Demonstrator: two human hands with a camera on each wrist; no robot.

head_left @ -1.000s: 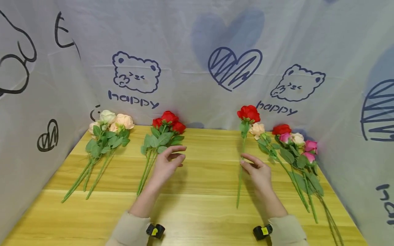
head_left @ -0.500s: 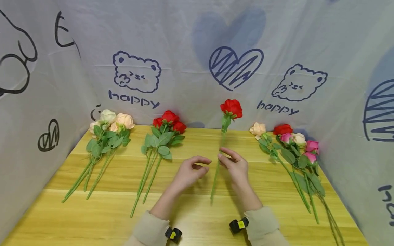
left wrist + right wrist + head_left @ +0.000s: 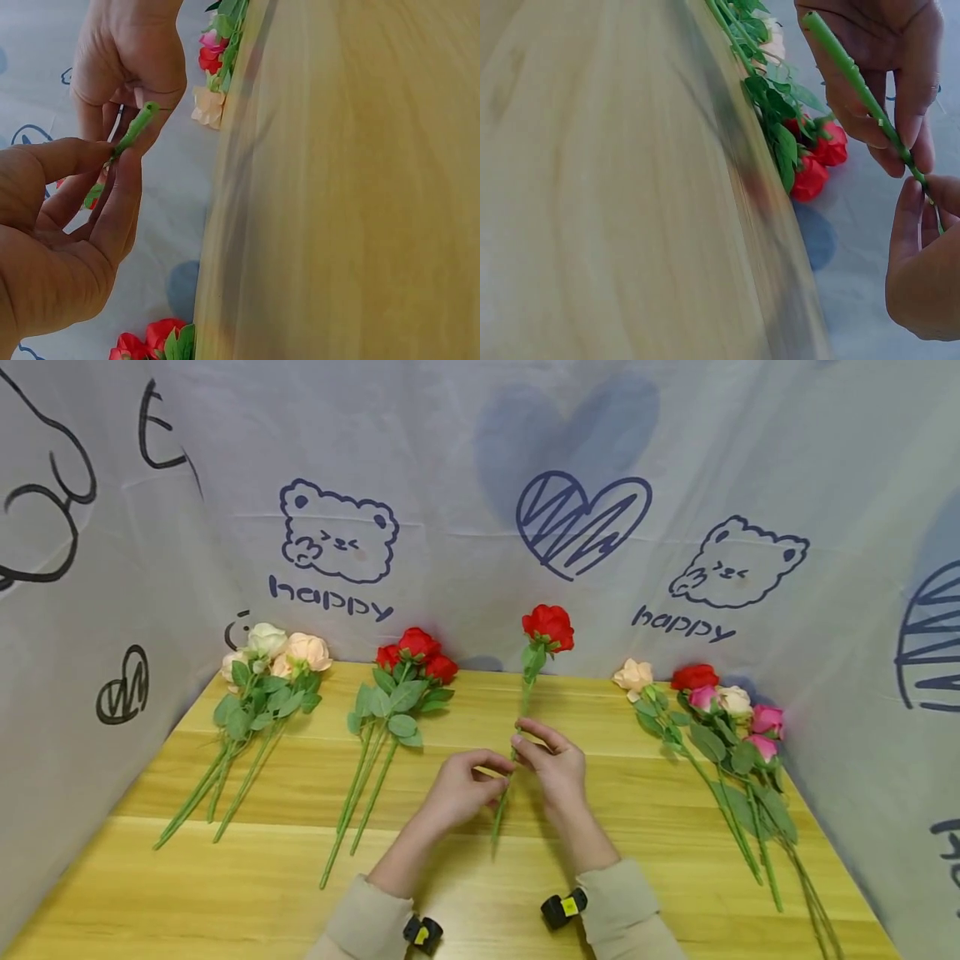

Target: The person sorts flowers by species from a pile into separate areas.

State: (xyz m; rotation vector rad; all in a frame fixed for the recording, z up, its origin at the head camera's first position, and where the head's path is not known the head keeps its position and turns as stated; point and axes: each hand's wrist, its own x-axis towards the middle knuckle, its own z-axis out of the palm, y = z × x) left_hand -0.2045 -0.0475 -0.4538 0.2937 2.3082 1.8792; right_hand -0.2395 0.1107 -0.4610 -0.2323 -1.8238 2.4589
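Observation:
A single red artificial rose [image 3: 549, 627] stands nearly upright above the middle of the table, its green stem [image 3: 855, 79] slanting down between both hands. My right hand [image 3: 557, 768] pinches the stem between thumb and fingers, partway down. Just below that, my left hand [image 3: 467, 787] has its thumb and fingertips closed on the same stem. In the left wrist view the stem's cut end [image 3: 148, 109] pokes out past the left fingertips, with the right hand [image 3: 135, 60] behind it. The bloom is mostly hidden in that view.
Several red roses [image 3: 416, 647] lie left of centre on the wooden table [image 3: 262, 893]. Cream and peach roses [image 3: 306, 652] lie farther left. At the right is a mixed group with pink roses [image 3: 767, 720] and a peach one [image 3: 633, 675]. Printed cloth [image 3: 450, 460] walls the back and sides.
My right hand has carried the red rose leftward from beside the right-hand group. My left hand has moved right from the red roses, and its fingers have come together on the stem.

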